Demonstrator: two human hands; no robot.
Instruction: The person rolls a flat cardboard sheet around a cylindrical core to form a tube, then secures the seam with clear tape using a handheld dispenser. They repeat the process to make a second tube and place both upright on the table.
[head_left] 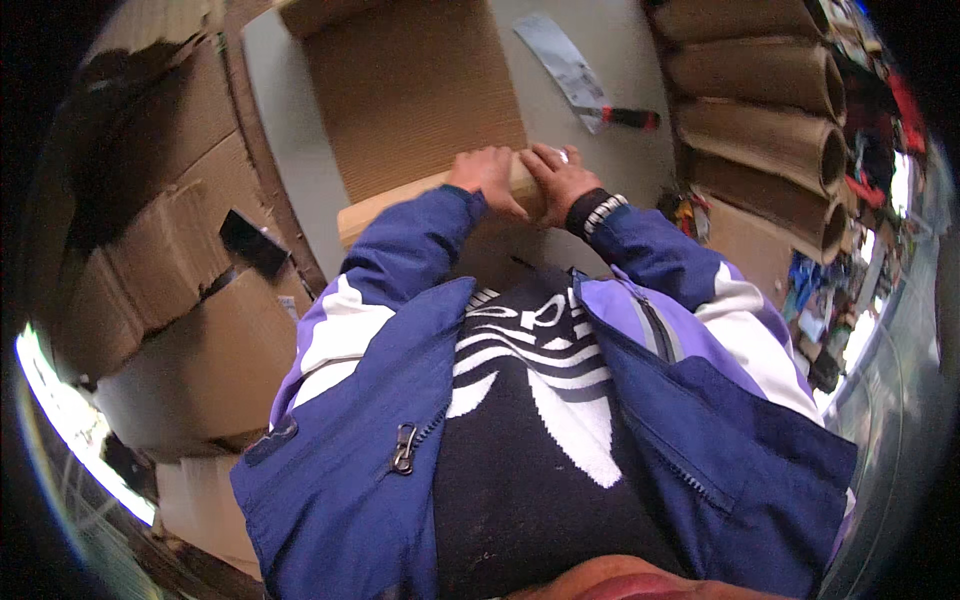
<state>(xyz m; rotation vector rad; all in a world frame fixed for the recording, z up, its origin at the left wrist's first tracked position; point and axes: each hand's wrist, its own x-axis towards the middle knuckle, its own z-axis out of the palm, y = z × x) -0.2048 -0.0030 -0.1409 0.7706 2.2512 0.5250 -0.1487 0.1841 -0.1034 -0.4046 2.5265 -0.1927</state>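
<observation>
A pale tan cylinder (pixel 368 217) lies crosswise at the near end of a brown corrugated cardboard sheet (pixel 410 90). On top of the cylinder rests my left hand (pixel 487 178), its fingers curled over the far side. My right hand (pixel 560 182) grips the same cylinder close by on the right, fingers bent round it. The hands are almost touching. Whether the cylinder is wood or rolled card, I cannot tell. Its right end is hidden by my right hand. The sheet stretches away from me over a grey tabletop (pixel 610 35).
At the far right of the tabletop lies a wide flat-bladed tool (pixel 570 72) with a black and red handle. Several curved cardboard tubes (pixel 755 128) are stacked to the right. Cardboard boxes (pixel 190 350) crowd the left, with a dark flat rectangular object (pixel 254 243) on them.
</observation>
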